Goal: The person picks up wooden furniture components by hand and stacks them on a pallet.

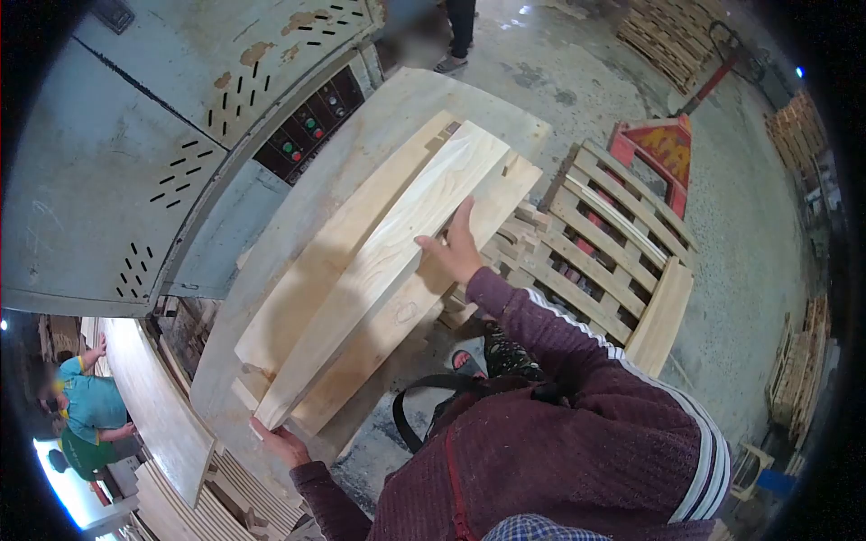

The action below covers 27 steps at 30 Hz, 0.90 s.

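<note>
A pale wooden plank (390, 236) lies slantwise on top of other planks. My left hand (283, 444) grips its near end, fingers at the corner. Farther up, my right hand (456, 249) holds the plank's right edge, thumb on the upper face and fingers against the side. Under and beside it are a left plank (302, 298) and a right plank (383, 338) with a pencil-like mark on it. Both have a notch near the far end. All rest on a worn, rounded wooden tabletop (225, 361).
A grey machine cabinet (99, 171) with a button panel (311, 126) borders the table's left. To the right lie a slatted pallet (604, 234) and a red pallet jack (672, 153). A co-worker (95, 401) handles a large board (158, 397) at lower left; another person's leg (460, 32) shows beyond.
</note>
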Each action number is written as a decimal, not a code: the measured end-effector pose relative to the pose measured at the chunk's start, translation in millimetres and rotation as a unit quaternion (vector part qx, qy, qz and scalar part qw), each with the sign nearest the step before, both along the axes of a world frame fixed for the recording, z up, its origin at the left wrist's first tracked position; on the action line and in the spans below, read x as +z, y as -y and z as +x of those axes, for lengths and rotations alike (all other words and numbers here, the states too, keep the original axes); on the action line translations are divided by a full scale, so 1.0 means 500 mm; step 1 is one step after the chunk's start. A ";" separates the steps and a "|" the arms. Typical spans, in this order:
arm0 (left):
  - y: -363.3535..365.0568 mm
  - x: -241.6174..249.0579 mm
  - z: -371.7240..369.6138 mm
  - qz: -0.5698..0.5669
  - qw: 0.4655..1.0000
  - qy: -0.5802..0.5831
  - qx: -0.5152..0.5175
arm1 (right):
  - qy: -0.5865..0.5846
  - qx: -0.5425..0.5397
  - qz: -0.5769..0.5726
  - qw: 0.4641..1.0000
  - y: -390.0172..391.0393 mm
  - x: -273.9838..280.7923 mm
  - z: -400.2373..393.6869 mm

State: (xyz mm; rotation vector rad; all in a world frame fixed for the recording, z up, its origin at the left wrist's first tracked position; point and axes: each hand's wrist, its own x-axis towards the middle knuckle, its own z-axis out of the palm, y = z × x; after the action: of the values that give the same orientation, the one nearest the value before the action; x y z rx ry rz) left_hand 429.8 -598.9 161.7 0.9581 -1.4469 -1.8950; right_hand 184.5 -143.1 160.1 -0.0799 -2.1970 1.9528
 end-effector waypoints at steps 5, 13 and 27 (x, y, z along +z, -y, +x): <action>-0.096 0.008 -0.138 0.054 0.996 -0.039 -0.063 | -0.011 0.048 -0.032 0.998 -0.078 -0.058 -0.251; -0.282 0.023 -0.480 0.043 0.995 -0.033 -0.083 | 0.089 0.072 -0.184 0.976 -0.225 -0.004 -0.632; -0.413 -0.006 -0.761 0.028 0.995 0.035 -0.088 | 0.190 0.030 -0.059 0.980 -0.418 -0.011 -0.961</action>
State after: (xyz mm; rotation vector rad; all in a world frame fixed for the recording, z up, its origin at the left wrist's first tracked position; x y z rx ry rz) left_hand 49.4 -392.2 158.6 0.9586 -1.5711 -2.0559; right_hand -295.7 65.8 154.8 -0.4439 -2.3235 2.2583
